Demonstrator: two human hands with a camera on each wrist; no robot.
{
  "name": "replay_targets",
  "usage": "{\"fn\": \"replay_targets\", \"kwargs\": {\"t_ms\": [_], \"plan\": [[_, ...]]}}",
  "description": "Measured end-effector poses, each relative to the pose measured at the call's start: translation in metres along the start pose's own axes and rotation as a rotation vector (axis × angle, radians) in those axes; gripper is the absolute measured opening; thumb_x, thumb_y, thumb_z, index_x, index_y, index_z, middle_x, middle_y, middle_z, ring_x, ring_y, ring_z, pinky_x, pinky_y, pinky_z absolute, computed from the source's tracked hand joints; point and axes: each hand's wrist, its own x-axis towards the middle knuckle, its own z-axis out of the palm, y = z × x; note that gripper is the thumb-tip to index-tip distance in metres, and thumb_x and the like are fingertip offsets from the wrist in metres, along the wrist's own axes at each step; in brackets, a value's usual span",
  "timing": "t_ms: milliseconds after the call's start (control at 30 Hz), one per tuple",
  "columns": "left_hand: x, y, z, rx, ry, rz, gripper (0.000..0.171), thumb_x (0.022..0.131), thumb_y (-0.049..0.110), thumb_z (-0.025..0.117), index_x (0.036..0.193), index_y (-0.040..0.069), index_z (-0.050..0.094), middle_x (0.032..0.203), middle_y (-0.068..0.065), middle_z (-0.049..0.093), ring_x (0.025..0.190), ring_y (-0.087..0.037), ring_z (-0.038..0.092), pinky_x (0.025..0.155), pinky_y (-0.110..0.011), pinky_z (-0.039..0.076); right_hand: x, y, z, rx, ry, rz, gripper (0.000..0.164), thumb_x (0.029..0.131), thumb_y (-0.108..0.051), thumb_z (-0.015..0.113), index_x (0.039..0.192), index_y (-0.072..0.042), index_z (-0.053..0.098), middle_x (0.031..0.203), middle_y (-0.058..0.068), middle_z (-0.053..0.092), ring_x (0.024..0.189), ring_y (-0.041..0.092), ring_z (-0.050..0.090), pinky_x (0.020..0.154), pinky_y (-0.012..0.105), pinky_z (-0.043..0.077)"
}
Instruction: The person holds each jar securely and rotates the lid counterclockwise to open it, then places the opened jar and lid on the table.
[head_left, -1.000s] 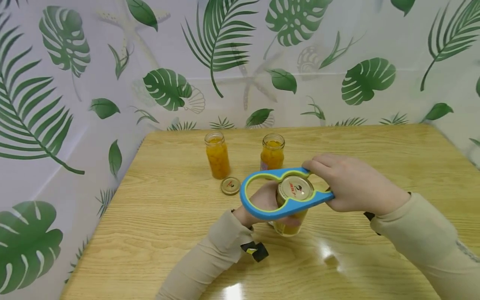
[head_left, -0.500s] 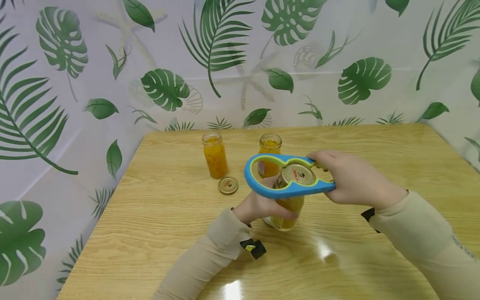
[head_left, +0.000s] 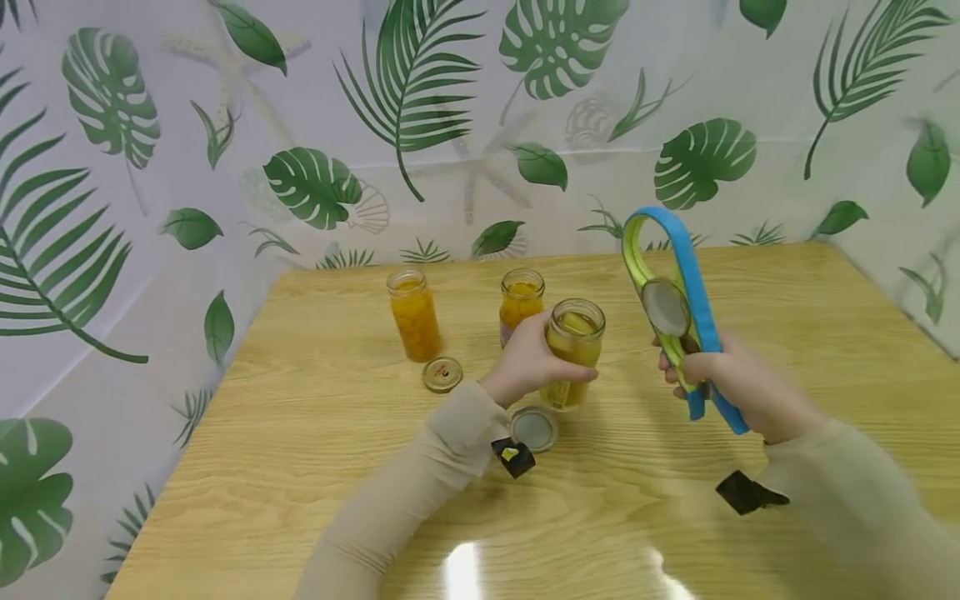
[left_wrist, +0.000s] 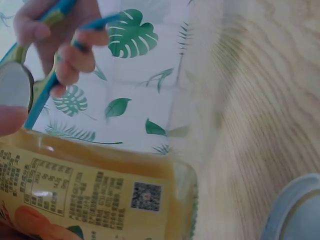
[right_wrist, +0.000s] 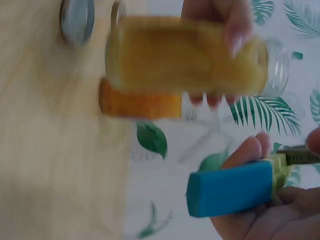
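Observation:
My left hand grips an uncapped glass jar of pale yellow contents, fingers and thumb wrapped round its side. In the left wrist view the jar's printed label shows a fruit picture and a QR code. My right hand holds a blue and lime-green jar opener, raised and tilted, to the right of that jar. Caught in the opener is a metal lid, its pale underside showing. The right wrist view shows one blue handle end across the palm.
Two uncapped jars of orange fruit stand farther back: a tall jar at left and a shorter jar, partly behind my left hand. A gold lid lies by the tall one. Another lid, underside up, lies near my left wrist.
The opener was over the capped jar. Now the lid is off, and my right hand has carried opener and lid up and right. My left hand has shifted slightly back with the jar.

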Motion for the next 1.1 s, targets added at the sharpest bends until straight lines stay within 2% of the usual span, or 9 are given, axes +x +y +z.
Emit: {"fn": "replay_targets", "kwargs": {"t_ms": [133, 200, 367, 467, 567, 767, 867, 1000, 1100], "plan": [[0.021, 0.000, 0.006, -0.024, 0.004, 0.003, 0.057, 0.065, 0.011, 0.078, 0.116, 0.014, 0.052, 0.102, 0.002, 0.058, 0.092, -0.013, 0.055, 0.080, -0.027, 0.044, -0.010, 0.023, -0.002, 0.384, -0.123, 0.049, 0.039, 0.074, 0.006, 0.037, 0.113, 0.003, 0.035, 0.092, 0.008, 0.047, 0.075, 0.017, 0.048, 0.066, 0.033, 0.046], [0.032, -0.001, 0.009, -0.035, 0.008, 0.011, 0.056, 0.065, 0.009, 0.077, 0.115, 0.012, 0.052, 0.101, 0.001, 0.059, 0.091, -0.014, 0.055, 0.079, -0.027, 0.044, -0.013, 0.034, -0.002, 0.552, -0.181, 0.066, 0.038, 0.075, 0.007, 0.036, 0.112, 0.001, 0.036, 0.094, 0.008, 0.047, 0.078, 0.017, 0.048, 0.069, 0.033, 0.046], [0.057, -0.002, 0.020, -0.038, 0.078, -0.013, 0.057, 0.066, 0.009, 0.077, 0.117, 0.012, 0.052, 0.101, 0.000, 0.059, 0.090, -0.016, 0.055, 0.077, -0.027, 0.045, -0.022, 0.063, 0.005, 0.820, -0.338, 0.078, 0.026, 0.086, 0.002, 0.028, 0.109, -0.007, 0.039, 0.097, 0.007, 0.049, 0.083, 0.016, 0.050, 0.073, 0.032, 0.044], [0.070, -0.004, 0.029, -0.018, 0.142, -0.035, 0.058, 0.066, 0.012, 0.077, 0.118, 0.012, 0.052, 0.101, 0.001, 0.059, 0.090, -0.015, 0.055, 0.077, -0.027, 0.045, -0.025, 0.076, 0.013, 0.914, -0.409, 0.099, 0.027, 0.086, 0.001, 0.025, 0.109, -0.005, 0.039, 0.098, 0.006, 0.049, 0.082, 0.015, 0.050, 0.075, 0.031, 0.043], [0.080, -0.008, 0.038, 0.015, 0.194, -0.037, 0.055, 0.066, 0.014, 0.077, 0.116, 0.013, 0.052, 0.099, 0.001, 0.059, 0.088, -0.014, 0.055, 0.076, -0.028, 0.045, -0.026, 0.085, 0.022, 0.962, -0.429, 0.121, 0.030, 0.083, 0.001, 0.026, 0.110, 0.000, 0.038, 0.099, 0.006, 0.048, 0.082, 0.015, 0.049, 0.077, 0.030, 0.042], [0.098, -0.020, 0.052, 0.094, 0.279, -0.035, 0.055, 0.068, 0.018, 0.076, 0.117, 0.014, 0.053, 0.098, 0.001, 0.059, 0.088, -0.012, 0.055, 0.075, -0.026, 0.045, -0.020, 0.095, 0.033, 1.052, -0.360, 0.163, 0.029, 0.083, 0.000, 0.024, 0.111, 0.005, 0.031, 0.098, 0.008, 0.046, 0.082, 0.016, 0.049, 0.075, 0.027, 0.043], [0.106, -0.027, 0.056, 0.116, 0.310, -0.066, 0.060, 0.068, 0.019, 0.076, 0.122, 0.014, 0.050, 0.102, -0.001, 0.059, 0.091, -0.014, 0.055, 0.077, -0.027, 0.044, -0.017, 0.099, 0.037, 1.123, -0.349, 0.176, 0.033, 0.083, 0.000, 0.021, 0.114, 0.006, 0.030, 0.098, 0.009, 0.047, 0.083, 0.016, 0.049, 0.076, 0.027, 0.043], [0.113, -0.034, 0.062, 0.125, 0.319, -0.098, 0.065, 0.068, 0.020, 0.077, 0.126, 0.014, 0.048, 0.107, -0.001, 0.058, 0.096, -0.015, 0.054, 0.079, -0.028, 0.044, -0.015, 0.105, 0.041, 1.181, -0.343, 0.196, 0.037, 0.084, -0.002, 0.020, 0.117, 0.008, 0.032, 0.097, 0.008, 0.047, 0.084, 0.014, 0.049, 0.077, 0.026, 0.043], [0.118, -0.036, 0.066, 0.114, 0.329, -0.088, 0.064, 0.067, 0.018, 0.077, 0.125, 0.013, 0.049, 0.106, -0.001, 0.058, 0.095, -0.015, 0.054, 0.079, -0.027, 0.044, -0.014, 0.109, 0.041, 1.174, -0.313, 0.198, 0.038, 0.085, -0.004, 0.021, 0.120, 0.006, 0.026, 0.100, 0.008, 0.046, 0.084, 0.014, 0.048, 0.077, 0.026, 0.042]]}}
